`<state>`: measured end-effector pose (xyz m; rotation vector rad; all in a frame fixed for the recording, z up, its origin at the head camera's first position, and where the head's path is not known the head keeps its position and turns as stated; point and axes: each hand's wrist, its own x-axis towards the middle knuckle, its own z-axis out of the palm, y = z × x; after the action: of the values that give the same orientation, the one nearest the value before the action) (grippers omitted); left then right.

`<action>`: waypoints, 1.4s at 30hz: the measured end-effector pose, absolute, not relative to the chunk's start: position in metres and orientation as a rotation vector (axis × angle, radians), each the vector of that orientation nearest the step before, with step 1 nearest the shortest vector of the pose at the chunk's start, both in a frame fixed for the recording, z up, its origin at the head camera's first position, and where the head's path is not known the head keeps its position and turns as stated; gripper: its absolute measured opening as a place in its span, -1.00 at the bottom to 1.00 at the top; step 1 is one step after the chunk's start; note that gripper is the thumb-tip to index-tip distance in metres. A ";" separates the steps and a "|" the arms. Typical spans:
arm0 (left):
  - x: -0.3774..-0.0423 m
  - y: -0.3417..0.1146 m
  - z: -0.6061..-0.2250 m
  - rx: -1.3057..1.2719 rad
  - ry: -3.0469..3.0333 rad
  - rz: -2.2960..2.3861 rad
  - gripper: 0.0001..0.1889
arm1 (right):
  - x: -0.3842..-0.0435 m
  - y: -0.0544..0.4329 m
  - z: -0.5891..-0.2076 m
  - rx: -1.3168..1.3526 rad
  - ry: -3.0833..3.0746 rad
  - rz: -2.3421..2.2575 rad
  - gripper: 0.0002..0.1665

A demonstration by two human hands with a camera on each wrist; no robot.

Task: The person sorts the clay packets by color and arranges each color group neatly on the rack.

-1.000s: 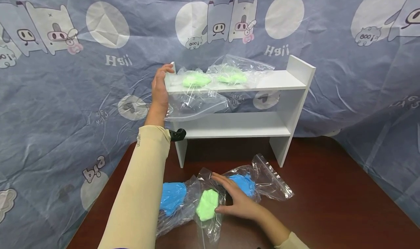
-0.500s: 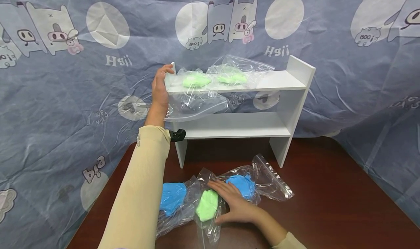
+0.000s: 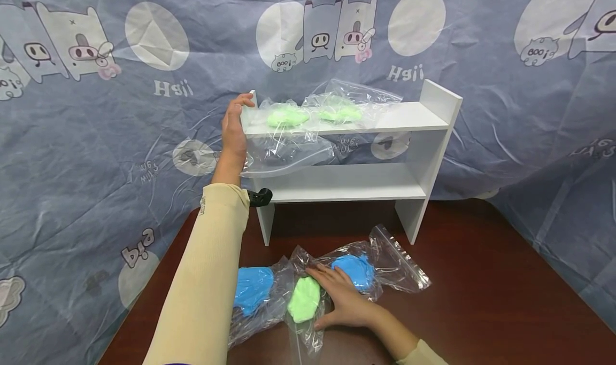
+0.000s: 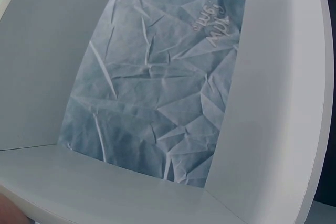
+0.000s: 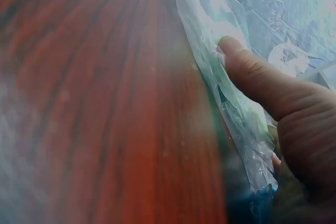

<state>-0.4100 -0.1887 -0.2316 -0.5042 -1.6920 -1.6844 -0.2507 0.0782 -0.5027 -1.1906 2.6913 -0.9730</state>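
Brown tabletop (image 3: 491,279) below, the spread right grip (image 3: 343,300) touches the bagged green lump (image 3: 303,300) beside it; left grip (image 3: 235,127) clasps a shelf (image 3: 346,182).

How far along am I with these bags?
Two green-filled bags lie on top of the white shelf, so those look done. In progress: your right hand touches a third green-filled bag on the table, while your left hand grips the shelf's side. Probably left: two blue-filled bags flanking it.
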 end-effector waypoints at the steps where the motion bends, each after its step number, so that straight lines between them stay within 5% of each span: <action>1: -0.410 -0.189 -0.232 -0.505 -1.693 -1.684 -0.63 | -0.251 0.078 -0.503 -1.186 2.695 -0.971 0.41; 15: -0.408 -0.189 -0.231 -0.505 -1.702 -1.682 -0.68 | -0.251 0.075 -0.508 -1.188 2.766 -0.902 0.36; 27: -0.371 -0.177 -0.216 -0.514 -1.715 -1.677 -0.71 | -0.249 0.076 -0.510 -1.288 2.793 -0.907 0.19; 42: -0.377 -0.179 -0.219 -0.548 -1.678 -1.706 -0.71 | -0.247 0.077 -0.511 -1.297 2.787 -0.936 0.13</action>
<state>-0.3773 -0.1793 -0.2189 -0.5479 -1.6781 -1.7061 -0.2474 0.0770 -0.5109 -1.2969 2.7869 -0.9359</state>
